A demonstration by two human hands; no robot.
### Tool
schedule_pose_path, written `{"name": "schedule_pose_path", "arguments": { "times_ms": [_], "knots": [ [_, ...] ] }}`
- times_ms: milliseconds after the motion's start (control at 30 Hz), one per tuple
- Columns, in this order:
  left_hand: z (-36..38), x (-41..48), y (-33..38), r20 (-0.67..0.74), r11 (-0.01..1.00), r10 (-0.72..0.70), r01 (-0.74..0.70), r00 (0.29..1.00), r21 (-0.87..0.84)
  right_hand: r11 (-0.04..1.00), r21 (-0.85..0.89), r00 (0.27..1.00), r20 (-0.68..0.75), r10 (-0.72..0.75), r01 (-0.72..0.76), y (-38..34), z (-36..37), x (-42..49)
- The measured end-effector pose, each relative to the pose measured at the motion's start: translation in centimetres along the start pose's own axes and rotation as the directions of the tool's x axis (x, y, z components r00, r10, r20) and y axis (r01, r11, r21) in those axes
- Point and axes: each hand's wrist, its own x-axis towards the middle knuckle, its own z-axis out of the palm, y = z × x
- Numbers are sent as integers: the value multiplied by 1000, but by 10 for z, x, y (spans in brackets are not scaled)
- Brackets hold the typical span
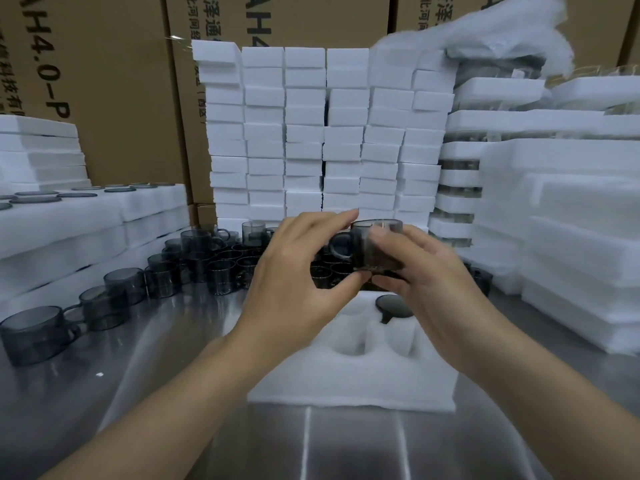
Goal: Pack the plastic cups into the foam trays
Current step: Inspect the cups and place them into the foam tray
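A smoky grey plastic cup (377, 245) with a handle hangs upright above the white foam tray (353, 379). My right hand (429, 285) grips its right side and base. My left hand (298, 271) pinches it from the left, index finger at the rim, thumb under the base. The tray lies on the metal table in front of me; one cup (394, 304) sits sunk in its far right pocket, and the near pockets are hollow. A crowd of loose grey cups (207, 261) stands behind and to the left of the tray.
A wall of small white foam blocks (322, 133) rises behind the cups. Stacks of foam trays with cups fill the left (86, 220) and right (554, 209). Brown cartons (104, 81) stand at the back. A row of cups (34, 330) runs along the table's left.
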Motion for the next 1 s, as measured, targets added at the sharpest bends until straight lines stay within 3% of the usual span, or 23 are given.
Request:
{"name": "schedule_pose_path", "arguments": {
  "times_ms": [100,233,333,400,500,833,1000],
  "knots": [
    [-7,3,-9,190,986,-164,160,968,36,999,48,994,-109,8,-2,6,-14,10],
    [-17,2,-29,396,894,-404,264,825,362,999,-43,970,-243,-14,3,19,-30,18],
    [-18,-2,-40,493,841,-528,343,692,418,992,-125,979,-199,-40,15,25,-32,16],
    [-15,-2,-42,516,827,-561,411,648,383,985,-174,991,-127,-43,20,27,-32,15],
    [-14,-1,-43,515,834,-552,425,655,353,960,-275,998,-27,-63,54,28,-30,12],
    [-11,-1,-40,570,885,-462,391,679,251,919,-380,975,221,-17,102,22,-26,5],
    [-7,-2,-33,481,935,-346,340,805,103,921,-364,966,256,-41,136,22,-28,9]
  ]
}}
